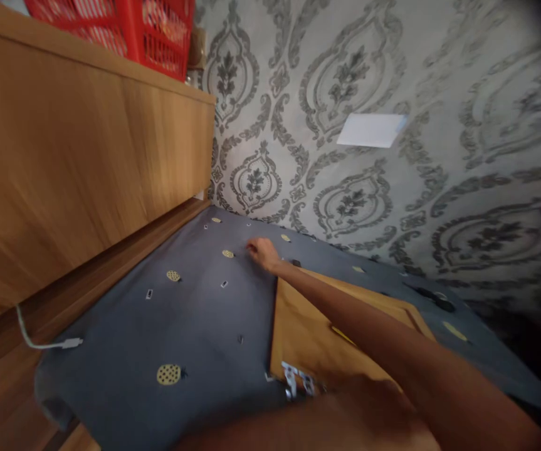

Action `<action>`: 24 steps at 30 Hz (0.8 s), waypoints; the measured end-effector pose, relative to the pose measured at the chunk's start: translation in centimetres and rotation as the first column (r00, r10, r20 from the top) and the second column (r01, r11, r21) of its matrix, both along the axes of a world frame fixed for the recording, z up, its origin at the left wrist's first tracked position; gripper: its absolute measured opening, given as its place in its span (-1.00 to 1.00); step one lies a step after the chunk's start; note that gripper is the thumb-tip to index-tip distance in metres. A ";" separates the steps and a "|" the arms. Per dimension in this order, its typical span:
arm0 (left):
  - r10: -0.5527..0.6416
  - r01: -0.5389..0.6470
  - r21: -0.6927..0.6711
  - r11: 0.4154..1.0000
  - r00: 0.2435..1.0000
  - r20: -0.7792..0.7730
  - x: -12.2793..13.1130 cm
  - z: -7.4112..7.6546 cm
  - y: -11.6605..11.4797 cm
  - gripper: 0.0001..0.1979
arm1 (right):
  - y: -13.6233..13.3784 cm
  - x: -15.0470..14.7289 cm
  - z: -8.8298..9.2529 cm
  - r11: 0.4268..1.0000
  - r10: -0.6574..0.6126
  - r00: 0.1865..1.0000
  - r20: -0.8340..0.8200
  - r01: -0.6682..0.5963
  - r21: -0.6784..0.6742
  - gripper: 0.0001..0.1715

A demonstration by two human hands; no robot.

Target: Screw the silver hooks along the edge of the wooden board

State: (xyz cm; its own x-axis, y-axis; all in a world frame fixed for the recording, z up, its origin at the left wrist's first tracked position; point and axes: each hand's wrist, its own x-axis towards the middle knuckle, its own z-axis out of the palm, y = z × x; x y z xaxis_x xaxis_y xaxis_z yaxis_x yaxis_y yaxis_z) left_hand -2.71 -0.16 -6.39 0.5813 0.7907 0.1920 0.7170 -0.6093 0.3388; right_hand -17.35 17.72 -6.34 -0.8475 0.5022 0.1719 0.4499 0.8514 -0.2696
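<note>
My right hand (pixel 263 252) reaches far across the grey cloth with the pineapple print, past the corner of a wooden panel (pixel 293 326). Its fingers are curled together low over the cloth; whatever may be between them is too small to make out. At the bottom, my left hand (pixel 373 404) is a blur over the near side of the panel, its fingers hidden. A silver metal hinge (pixel 298 379) sits at the panel's near left corner. Part of a thin yellow object (pixel 343 334) shows on the panel beside my right forearm.
A wooden cabinet (pixel 91 156) stands at the left with a red plastic basket (pixel 167 37) on top. A white cable plug (pixel 71 343) lies at the cloth's left edge. Small dark object (pixel 296 263) behind the panel; black-handled tool (pixel 434 297) at the right. Patterned wall behind.
</note>
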 end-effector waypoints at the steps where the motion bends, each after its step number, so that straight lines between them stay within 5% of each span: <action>1: -0.077 0.076 -0.017 0.997 0.997 -0.009 0.3 -0.1 -0.1 -0.76 | -0.3 1.1 0.4 0.999 -0.018 0.999 -0.045 0.017 -0.035 -0.68; 6: -0.062 0.060 -0.031 0.998 0.996 -0.066 0.9 -0.2 -0.5 -0.70 | -2.0 11.2 2.1 0.957 -0.176 0.956 -0.236 0.109 -0.269 -0.79; 9: -0.065 0.062 -0.081 0.995 0.997 -0.040 1.1 -0.3 -0.4 -0.71 | -5.0 19.3 3.1 0.850 -0.278 0.766 -0.580 -0.085 -0.520 -0.83; 14: -0.073 0.069 -0.101 0.992 0.996 -0.043 1.4 -0.6 -0.4 -0.71 | -11.5 29.8 2.5 0.774 -0.547 0.563 -0.619 0.060 -0.630 -0.79; 18: -0.059 0.054 -0.084 0.995 0.997 -0.057 1.5 -1.0 -0.4 -0.72 | -14.3 34.3 0.1 0.697 -0.650 0.511 -0.563 0.106 -0.709 -0.76; 24: -0.076 0.073 -0.090 0.993 0.997 -0.034 1.7 -1.3 -0.1 -0.70 | -15.2 36.5 -2.3 0.573 -0.745 0.442 -0.499 0.042 -0.819 -0.70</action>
